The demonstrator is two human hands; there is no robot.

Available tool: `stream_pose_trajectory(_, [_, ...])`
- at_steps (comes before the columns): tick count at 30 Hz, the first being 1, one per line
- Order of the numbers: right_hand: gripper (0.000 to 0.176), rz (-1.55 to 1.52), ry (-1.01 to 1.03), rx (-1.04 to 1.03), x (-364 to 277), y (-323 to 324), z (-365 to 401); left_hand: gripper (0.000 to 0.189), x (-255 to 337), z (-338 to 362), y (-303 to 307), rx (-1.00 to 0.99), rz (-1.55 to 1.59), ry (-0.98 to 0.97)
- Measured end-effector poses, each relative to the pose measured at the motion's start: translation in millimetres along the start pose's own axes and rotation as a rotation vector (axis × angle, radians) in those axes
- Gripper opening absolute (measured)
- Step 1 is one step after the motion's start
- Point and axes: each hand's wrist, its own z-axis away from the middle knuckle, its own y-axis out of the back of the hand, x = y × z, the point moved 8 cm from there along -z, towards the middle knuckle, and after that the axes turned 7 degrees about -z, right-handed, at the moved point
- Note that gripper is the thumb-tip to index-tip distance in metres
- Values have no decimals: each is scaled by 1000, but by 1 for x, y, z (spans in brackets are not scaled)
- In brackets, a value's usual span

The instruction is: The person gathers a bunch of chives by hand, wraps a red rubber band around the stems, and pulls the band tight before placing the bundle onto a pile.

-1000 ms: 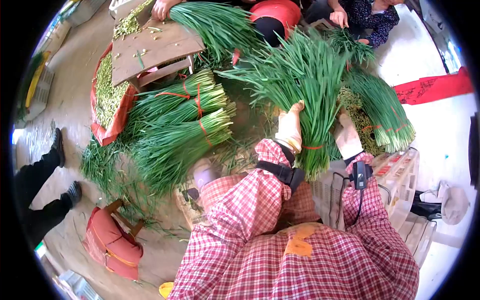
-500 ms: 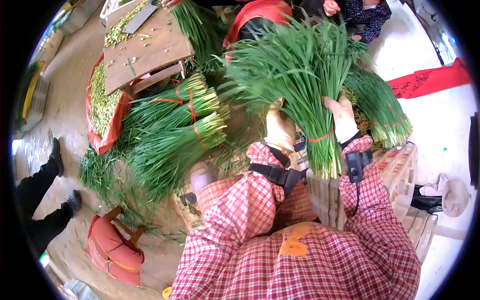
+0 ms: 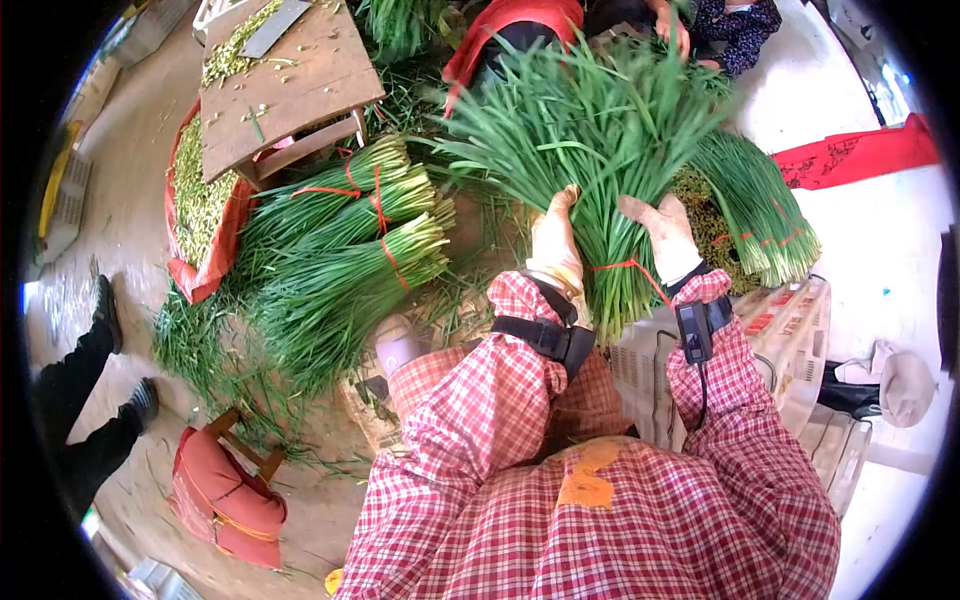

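Note:
A big bundle of garlic chives [image 3: 600, 160] is between my hands in front of me, leaves fanned away from me and cut stems toward me. A red tie [image 3: 628, 264] goes around its lower part, with one end trailing right. My left hand [image 3: 556, 240], in a pale glove, grips the bundle's left side, its fingers partly hidden by leaves. On the right side, my gloved right hand [image 3: 664, 234] holds the bundle, thumb lying across the stems; its other fingers are partly hidden.
Tied chive bundles [image 3: 350, 250] lie on the left, and another tied bundle [image 3: 760, 205] rests on the right above a plastic crate [image 3: 790, 320]. A wooden table [image 3: 290, 95], a red sack [image 3: 205, 215] of trimmings and a padded stool [image 3: 225, 495] stand left. Other people sit ahead.
The chive bundle has come lower and slightly left, its leaf tops spreading and blurred. My right hand has shifted left slightly. Across from me, a person's hand has moved down toward the leaves.

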Motion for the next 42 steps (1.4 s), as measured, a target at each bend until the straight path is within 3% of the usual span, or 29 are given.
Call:
stream_pose_trajectory(1, [40, 20, -92, -32, 10, 3, -1, 39, -8, -8, 3, -22, 39, 19])
stream_pose_trajectory(8, [47, 45, 100, -35, -5, -12, 8, 40, -29, -28, 6, -93, 82, 156])
stream_pose_trajectory(12, [50, 61, 36, -25, 8, 1, 4, 39, -37, -22, -2, -133, 144, 272])
stream_pose_trajectory(16, [50, 149, 145, 41, -8, -5, -4, 34, -33, -22, 4, -53, 41, 86])
stream_pose_trajectory(18, [50, 421, 121, 32, -7, 2, -25, 36, -17, -6, 3, 38, -152, -7])
stream_pose_trajectory(20, [47, 596, -41, 140, -14, 7, -34, 37, -2, 17, -10, 19, -148, 5])
stream_pose_trajectory(22, [33, 467, -216, 202, 20, 46, -64, 37, 2, 23, -8, 51, -122, 48])
stream_pose_trajectory(23, [30, 370, -59, 191, -5, 37, -51, 39, 4, 12, -6, -19, -260, -124])
stream_pose_trajectory(24, [27, 272, 99, 179, -23, 33, -41, 42, -7, -4, -1, -66, -230, -161])
stream_pose_trajectory(25, [26, 191, 114, 176, -24, 36, -40, 45, -18, -21, 5, -115, -198, -196])
stream_pose_trajectory(28, [28, 39, 107, 241, -21, 41, -32, 58, -42, -39, 0, -157, 217, 92])
stream_pose_trajectory(30, [33, 58, 132, 279, -37, 38, -21, 68, -15, 3, -21, -177, 245, 233])
stream_pose_trajectory(32, [33, 89, 175, 349, -53, 39, -10, 73, 5, -4, -7, -85, 219, 4])
stream_pose_trajectory(34, [30, 117, 292, 390, -65, 46, -7, 73, 9, 21, 4, -51, 194, -8])
stream_pose_trajectory(35, [29, 131, 321, 391, -69, 49, -6, 77, 6, 8, 1, -241, 148, 12])
stream_pose_trajectory(37, [30, 171, 344, 351, -76, 43, -6, 82, 19, 34, -31, -309, -315, -96])
stream_pose_trajectory(39, [33, 210, 285, 272, -66, 23, -5, 98, 16, 37, -50, -312, -675, -340])
stream_pose_trajectory(40, [34, 262, 255, 228, -59, 5, 2, 105, 29, 52, -54, -200, -659, -299])
stream_pose_trajectory(42, [36, 202, 288, 94, -51, -18, 8, 66, 54, 53, -44, -86, -297, -300])
